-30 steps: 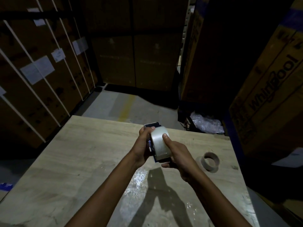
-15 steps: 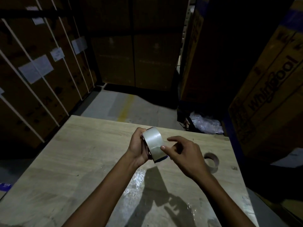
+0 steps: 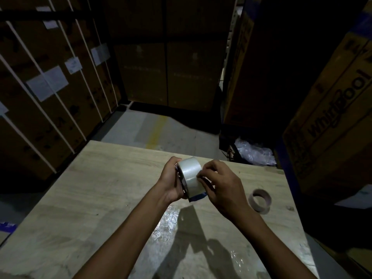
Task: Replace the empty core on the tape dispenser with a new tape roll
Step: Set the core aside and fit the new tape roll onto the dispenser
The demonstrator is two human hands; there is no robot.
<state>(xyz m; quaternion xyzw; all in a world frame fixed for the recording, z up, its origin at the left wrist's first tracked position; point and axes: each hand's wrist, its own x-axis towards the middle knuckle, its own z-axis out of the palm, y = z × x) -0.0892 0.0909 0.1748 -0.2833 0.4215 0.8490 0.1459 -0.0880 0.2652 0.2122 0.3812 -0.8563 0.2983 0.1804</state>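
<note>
Holding the work up over the counter [image 3: 100, 188], the person has the new tape roll [image 3: 190, 176] seated on the tape dispenser [image 3: 198, 196], of which only a dark side plate at the roll's left face and a blue edge below the roll show. The left hand [image 3: 171, 182] sits at the roll's left, its grip closed round the dispenser body with fingers wrapped behind it. The right hand [image 3: 223, 188] sits at the roll's right, its grip curled in tight, and its fingertips [image 3: 199, 175] pinch at the roll's outer wrap. Whether they have any loose tape between them cannot be told in this dim light. The empty core [image 3: 259, 200] lies on the counter well to the right of the roll and lower, apart from both hands, so the swap itself looks done. The step in hand appears to be finding and lifting the tape's free end. The next move probably calls for a fingernail under that end, a steady peel while the left grip keeps the roll from spinning, then leading the strip towards the dispenser's cutter, which is hidden here.
</note>
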